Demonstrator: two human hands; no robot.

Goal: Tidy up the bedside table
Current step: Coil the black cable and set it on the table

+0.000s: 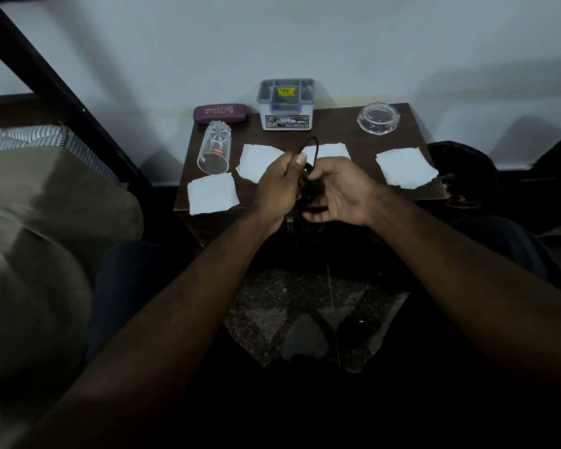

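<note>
At the centre of the frame, above the near edge of a dark wooden bedside table, both hands are brought together around a black cord. The left hand is clenched on the cord, with the thumb pressed down against it near the top of the fist. The right hand is curled around a dark bundle of the same cord, its fingers wrapped underneath. A loop of cord is seen rising above the two hands, in front of the middle paper piece.

On the tabletop, four torn white paper pieces are spread out: one at the lower left corner, one just left of the hands, one partly hidden behind the hands, and one toward the right edge. A clear drinking glass is laid on its side at the left, its open mouth turned toward the viewer. Behind it, at the back left edge, a maroon spectacle case is placed flat. A grey compartmented organiser box is stood upright at the back centre, against the pale wall. A clear glass ashtray is set at the back right.

At the left of the frame, striped bedding and a dark bed frame are visible.
</note>
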